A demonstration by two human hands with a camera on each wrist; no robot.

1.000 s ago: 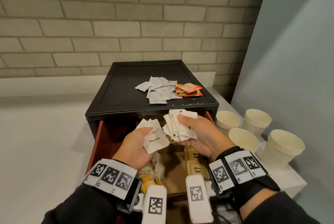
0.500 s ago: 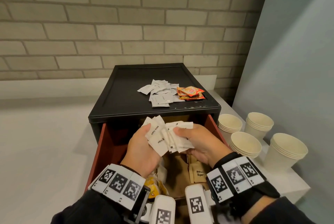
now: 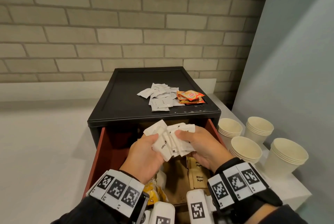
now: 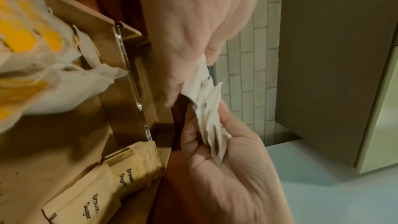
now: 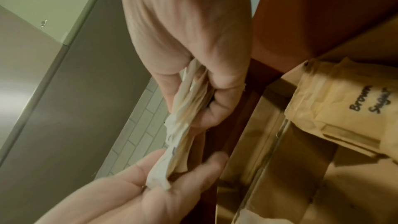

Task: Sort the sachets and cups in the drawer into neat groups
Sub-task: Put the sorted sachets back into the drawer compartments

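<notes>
Head view: drawer (image 3: 101,153) pulled out of a black cabinet (image 3: 126,101); its front part is hidden by both wrists and their marker bands. Left hand (image 3: 144,157) and right hand (image 3: 200,148) meet above the drawer, each with thumb and fingers pinching one shared bunch of white sachets (image 3: 169,139). Brown sugar packets (image 3: 197,178) lie in the drawer under the right hand. More white sachets (image 3: 160,97) and orange packets (image 3: 189,96) lie on the cabinet top; cup stacks (image 3: 245,149) stand to the right

Left wrist view: blurred; bunch (image 4: 210,117) seen edge-on between both hands, a yellow-printed bag (image 4: 32,48) cut off at left

Right wrist view: fingers (image 5: 221,81) curled round the bunch (image 5: 183,118); print unreadable
</notes>
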